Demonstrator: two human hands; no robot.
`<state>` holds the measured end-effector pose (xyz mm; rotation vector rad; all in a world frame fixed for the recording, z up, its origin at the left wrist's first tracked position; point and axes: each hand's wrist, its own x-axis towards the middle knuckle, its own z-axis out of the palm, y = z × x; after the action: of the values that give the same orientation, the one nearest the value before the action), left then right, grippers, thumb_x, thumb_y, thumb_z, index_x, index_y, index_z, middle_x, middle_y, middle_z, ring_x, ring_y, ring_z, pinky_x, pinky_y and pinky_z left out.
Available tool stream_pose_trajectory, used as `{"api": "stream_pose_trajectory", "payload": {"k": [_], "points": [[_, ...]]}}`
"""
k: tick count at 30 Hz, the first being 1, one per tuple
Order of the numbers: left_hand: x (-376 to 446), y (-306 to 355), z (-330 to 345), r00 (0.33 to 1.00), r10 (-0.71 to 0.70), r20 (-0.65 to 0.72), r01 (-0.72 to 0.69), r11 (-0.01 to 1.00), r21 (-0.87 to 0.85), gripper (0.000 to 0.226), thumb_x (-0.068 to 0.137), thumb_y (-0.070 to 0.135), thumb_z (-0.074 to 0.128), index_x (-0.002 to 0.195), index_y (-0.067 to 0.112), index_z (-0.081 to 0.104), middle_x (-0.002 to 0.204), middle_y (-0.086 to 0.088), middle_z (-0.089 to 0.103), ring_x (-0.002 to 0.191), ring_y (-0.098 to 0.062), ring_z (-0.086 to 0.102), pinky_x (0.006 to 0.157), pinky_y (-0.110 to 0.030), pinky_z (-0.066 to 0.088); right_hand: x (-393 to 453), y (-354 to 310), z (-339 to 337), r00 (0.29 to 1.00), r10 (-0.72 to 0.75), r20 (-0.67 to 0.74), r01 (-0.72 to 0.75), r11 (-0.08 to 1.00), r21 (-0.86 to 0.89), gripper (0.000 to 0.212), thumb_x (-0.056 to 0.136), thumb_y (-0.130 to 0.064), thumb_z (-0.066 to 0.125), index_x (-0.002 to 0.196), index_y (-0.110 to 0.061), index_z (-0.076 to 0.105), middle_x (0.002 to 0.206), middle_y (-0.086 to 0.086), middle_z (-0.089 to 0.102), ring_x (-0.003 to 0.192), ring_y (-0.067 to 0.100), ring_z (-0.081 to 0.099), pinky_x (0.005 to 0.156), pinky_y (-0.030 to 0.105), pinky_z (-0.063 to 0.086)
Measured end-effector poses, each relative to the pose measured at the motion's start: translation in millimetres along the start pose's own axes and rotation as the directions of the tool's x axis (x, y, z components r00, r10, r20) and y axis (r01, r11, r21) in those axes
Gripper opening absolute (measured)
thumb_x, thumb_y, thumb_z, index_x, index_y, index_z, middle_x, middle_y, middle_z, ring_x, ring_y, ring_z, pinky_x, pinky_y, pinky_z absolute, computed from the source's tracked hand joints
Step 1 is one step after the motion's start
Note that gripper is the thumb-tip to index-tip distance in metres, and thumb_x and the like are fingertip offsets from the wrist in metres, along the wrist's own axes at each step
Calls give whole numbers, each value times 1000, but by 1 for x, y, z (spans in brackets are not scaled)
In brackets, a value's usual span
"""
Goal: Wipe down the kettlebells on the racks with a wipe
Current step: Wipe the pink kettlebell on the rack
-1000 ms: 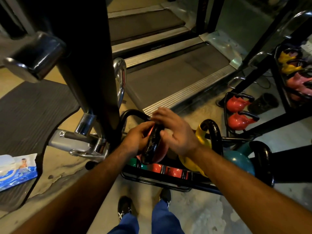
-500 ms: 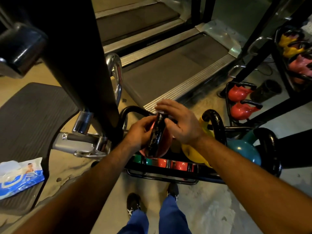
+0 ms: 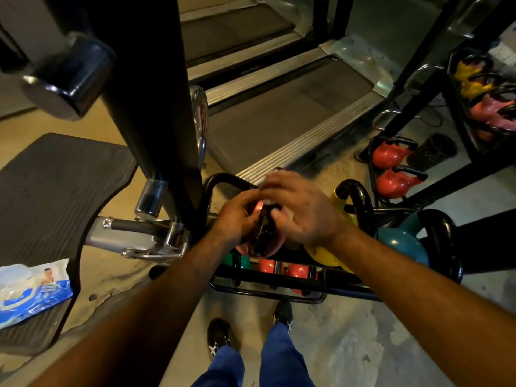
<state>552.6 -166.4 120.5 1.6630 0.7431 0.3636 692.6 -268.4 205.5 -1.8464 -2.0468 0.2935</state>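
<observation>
Since half a second ago the right hand (image 3: 304,210) has slid up over the top of the kettlebell's black handle (image 3: 265,230), while the left hand (image 3: 237,219) has stayed pressed on the handle's left side and the bell itself has not shifted.

Both hands are cupped on the pink kettlebell (image 3: 272,247), which sits at the left end of the low rack (image 3: 268,291) in front of the person's feet, just beside the yellow kettlebell (image 3: 326,255) and the teal kettlebell (image 3: 402,244) further right. The fingers (image 3: 282,188) of the right hand are curled over the handle, and those of the left hand are closed against it; no wipe can be made out between the hands, so it is hidden or too small to tell. The packet of wipes (image 3: 33,289) lies on the mat (image 3: 55,191), well apart to the left.

The bell is probably cast iron under a smooth coating: heavy, rigid, not fragile, and likely slick once damp. The handle loop is the sensible place to hold it, with one hand steadying while the other rubs; lifting should not be needed.

It stands upright, base on the rack and handle pointing up toward the camera. The long axis runs vertically from base to handle, and the loop appears nearly edge-on, running away from the person.
</observation>
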Motion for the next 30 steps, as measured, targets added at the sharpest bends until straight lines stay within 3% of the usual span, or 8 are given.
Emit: {"api": "stream_pose_trajectory", "payload": {"k": [2,6,10,15,19,25,27,30], "points": [[0,0,-3,1000,-15,1,15,1000,17,44,86,28,66,128,15,63,122,-1,67,114,-14,63,97,-25,49,3,-2,-4,994,100,-49,-99,995,25,54,91,-42,45,124,-7,68,134,14,62,136,29,49,111,53,40],[-4,7,-8,995,-74,67,79,993,-82,58,76,25,62,132,9,58,106,8,67,104,-13,63,90,-27,52,-14,-25,10,986,-165,10,165,986,26,49,90,-38,51,120,-4,70,128,15,65,130,28,53,119,43,32],[-2,8,-7,999,-35,33,36,999,-8,44,87,23,72,130,18,63,123,3,67,115,-10,63,103,-34,51,-3,4,-3,968,213,-135,-188,966,175,55,89,-36,47,134,-9,63,143,10,57,139,23,47,109,50,44],[-6,11,-12,999,-47,5,47,998,-30,35,81,21,68,116,20,65,105,4,69,103,-14,67,87,-20,50,-21,-27,27,997,-3,-77,15,989,150,60,84,-29,46,135,-2,60,146,18,53,147,32,37,120,53,28],[-7,10,-5,1000,-14,23,15,998,-57,46,78,41,71,122,29,67,121,4,69,115,-14,64,104,-43,50,-7,-7,13,942,289,-173,-227,924,308,66,86,-31,44,146,-6,50,157,11,43,152,23,28,119,55,31],[-10,13,-2,999,-37,-25,36,999,-34,35,77,46,69,112,45,66,119,3,68,115,-13,64,103,-39,49,-23,-10,32,968,120,-219,-48,951,307,65,89,-28,44,147,1,47,159,16,38,155,26,22,124,50,26],[-8,18,-2,998,-68,1,68,998,-16,34,84,34,68,118,40,67,117,3,69,114,-15,64,102,-39,49,-13,-4,27,943,250,-220,-147,906,398,64,90,-29,43,148,-1,46,160,15,37,154,25,23,121,54,28],[-11,24,-6,992,-121,23,121,993,-16,33,98,-3,49,129,1,59,91,12,60,98,-18,64,79,-15,50,-24,-21,42,965,140,-220,-45,920,388,64,89,-27,43,148,-1,46,159,17,38,155,26,19,124,52,23]]}}
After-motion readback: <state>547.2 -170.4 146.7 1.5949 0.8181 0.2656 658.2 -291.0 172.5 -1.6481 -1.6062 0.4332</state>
